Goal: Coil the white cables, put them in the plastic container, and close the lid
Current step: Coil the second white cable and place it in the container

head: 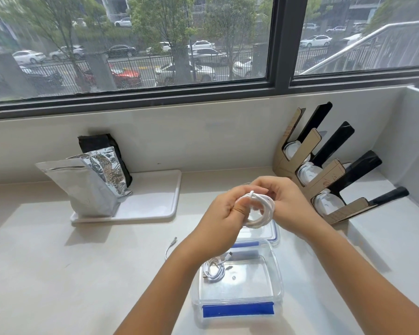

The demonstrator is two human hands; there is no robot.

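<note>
Both hands hold a coiled white cable (pixel 261 211) above the counter, over the far end of the clear plastic container (pixel 271 284). My left hand (pixel 224 221) pinches the coil's left side. My right hand (pixel 283 201) grips its right side and top. A second coiled white cable (pixel 213 270) lies inside the container at its left. The container's lid (pixel 273 232) with blue clips lies behind it, mostly hidden by my hands. A third white cable (pixel 169 246) lies loose on the counter, partly hidden by my left forearm.
A white tray (pixel 155 204) at the left back carries a silver foil bag (pixel 87 187) and a black bag (pixel 99 142). A cardboard rack (pixel 324 175) with black-handled items leans at the right. A raised white ledge (pixel 392 228) borders the right side.
</note>
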